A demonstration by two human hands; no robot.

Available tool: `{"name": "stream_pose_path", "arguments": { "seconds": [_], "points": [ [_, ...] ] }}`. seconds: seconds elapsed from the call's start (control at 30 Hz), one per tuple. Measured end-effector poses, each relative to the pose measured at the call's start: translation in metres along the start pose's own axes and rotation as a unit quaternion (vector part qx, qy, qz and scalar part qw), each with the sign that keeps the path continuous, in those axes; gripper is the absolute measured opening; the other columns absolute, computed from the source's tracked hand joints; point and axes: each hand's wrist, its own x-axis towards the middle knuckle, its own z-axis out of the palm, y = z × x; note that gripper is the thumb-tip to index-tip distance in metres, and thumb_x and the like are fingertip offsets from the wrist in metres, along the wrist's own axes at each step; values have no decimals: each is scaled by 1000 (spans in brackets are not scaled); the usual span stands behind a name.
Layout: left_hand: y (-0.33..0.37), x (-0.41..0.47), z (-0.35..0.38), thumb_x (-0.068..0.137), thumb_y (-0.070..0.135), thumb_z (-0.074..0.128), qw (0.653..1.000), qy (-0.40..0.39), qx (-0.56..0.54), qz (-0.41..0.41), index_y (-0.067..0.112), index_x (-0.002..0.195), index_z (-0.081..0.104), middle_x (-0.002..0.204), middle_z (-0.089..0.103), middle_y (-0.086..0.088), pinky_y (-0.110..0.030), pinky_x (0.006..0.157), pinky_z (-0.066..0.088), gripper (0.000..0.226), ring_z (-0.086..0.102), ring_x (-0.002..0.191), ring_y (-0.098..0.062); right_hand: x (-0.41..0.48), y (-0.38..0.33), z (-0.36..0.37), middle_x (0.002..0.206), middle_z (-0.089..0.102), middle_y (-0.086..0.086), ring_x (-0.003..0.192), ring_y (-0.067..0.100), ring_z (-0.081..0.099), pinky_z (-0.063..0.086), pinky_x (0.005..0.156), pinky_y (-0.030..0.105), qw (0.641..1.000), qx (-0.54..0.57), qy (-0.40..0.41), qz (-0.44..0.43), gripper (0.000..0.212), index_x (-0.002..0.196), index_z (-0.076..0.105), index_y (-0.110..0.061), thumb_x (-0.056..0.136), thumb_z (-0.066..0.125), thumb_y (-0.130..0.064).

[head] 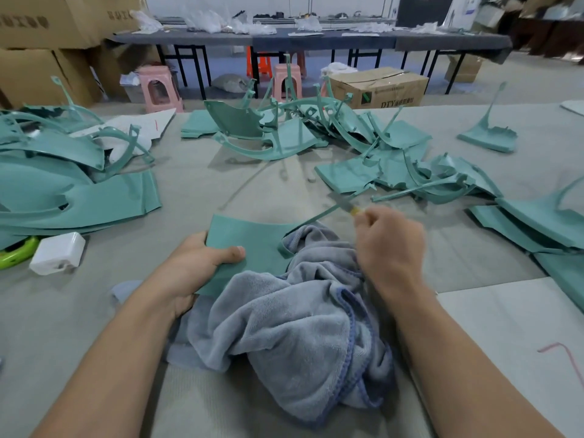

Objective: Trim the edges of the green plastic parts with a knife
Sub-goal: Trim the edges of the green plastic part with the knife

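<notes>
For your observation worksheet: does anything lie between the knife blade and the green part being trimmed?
Nothing visible does. The right hand holds the knife against the green part's thin arm; the grey towel lies underneath, nearer the person.

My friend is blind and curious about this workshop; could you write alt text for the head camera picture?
A person's left hand holds a flat green plastic part on a grey towel, while the right hand runs a yellow-handled knife along its thin strip. More green parts lie in heaps across the grey table.
</notes>
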Motion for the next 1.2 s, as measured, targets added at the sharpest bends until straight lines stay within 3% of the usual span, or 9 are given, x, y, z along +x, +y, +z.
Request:
{"name": "stream_pose_path", "arguments": {
  "seconds": [0.07, 0.2, 0.4, 0.57, 0.7, 0.83, 0.97, 1.1, 1.2],
  "points": [
    [0, 1, 1, 86, 1, 72, 1000, -1, -4, -2, 8, 100, 69, 87, 78, -13, -26, 50, 55, 16, 75, 67, -23, -2, 7, -5, 61, 60, 2, 60, 32, 48, 31, 57, 35, 998, 41, 43, -5, 35, 68, 53, -16, 100, 55, -29],
    [1, 1, 1, 86, 1, 71, 1000, -14, -12, -9, 6, 98, 69, 85, 78, -14, -27, 50, 56, 14, 74, 65, -25, -22, -14, 5, 53, 51, -6, 56, 22, 51, 33, 53, 32, 981, 88, -85, -152, 34, 67, 54, -18, 97, 62, -32],
    [-2, 4, 1, 84, 3, 75, 1000, 10, 15, -1, 8, 99, 69, 88, 78, -12, -29, 59, 56, 16, 74, 70, -25, 6, 12, 1, 74, 67, 12, 68, 32, 48, 30, 64, 35, 999, 21, 15, 32, 33, 72, 57, -17, 101, 52, -33],
    [-1, 6, 1, 85, 2, 73, 1000, -5, -1, -12, 7, 95, 69, 81, 78, -11, -24, 47, 54, 12, 74, 61, -21, -17, -9, 11, 61, 60, 0, 60, 28, 52, 37, 57, 35, 984, 70, -81, -140, 31, 71, 61, -14, 98, 60, -30],
    [-4, 7, 1, 83, 4, 75, 1000, 15, 6, -3, 8, 97, 70, 84, 78, -10, -27, 54, 55, 15, 74, 66, -22, 5, 4, 7, 59, 44, -3, 67, 32, 45, 30, 70, 36, 1000, 1, -17, -11, 38, 65, 46, -18, 101, 53, -30],
    [-4, 11, 7, 79, 6, 79, 990, 113, -64, 50, 9, 93, 72, 84, 78, -8, -30, 57, 58, 16, 73, 65, -21, 2, 15, 4, 55, 44, -2, 56, 22, 38, 24, 54, 30, 991, 128, 37, -16, 35, 68, 50, -10, 100, 55, -22],
    [3, 15, 0, 65, 32, 80, 932, 299, -146, 142, 22, 93, 72, 89, 78, 8, -38, 74, 61, 31, 75, 81, -14, -7, 10, 8, 56, 56, 5, 56, 26, 50, 42, 55, 42, 971, 236, 35, -23, 30, 68, 57, -11, 96, 55, -21],
    [7, 6, 4, 64, 45, 76, 928, 282, -178, 168, 30, 88, 76, 87, 78, 10, -36, 74, 60, 29, 75, 81, -14, -11, -4, 11, 53, 59, 0, 47, 11, 48, 40, 49, 31, 933, 361, -3, -12, 25, 72, 65, -20, 92, 54, -28],
    [4, 6, 13, 78, 31, 78, 949, 227, -149, 157, 21, 89, 76, 83, 79, 5, -32, 61, 59, 15, 75, 74, -16, -16, -15, 7, 56, 60, -2, 51, 8, 51, 40, 51, 24, 926, 366, -44, -85, 25, 71, 63, -24, 90, 53, -35]
  ]
}}
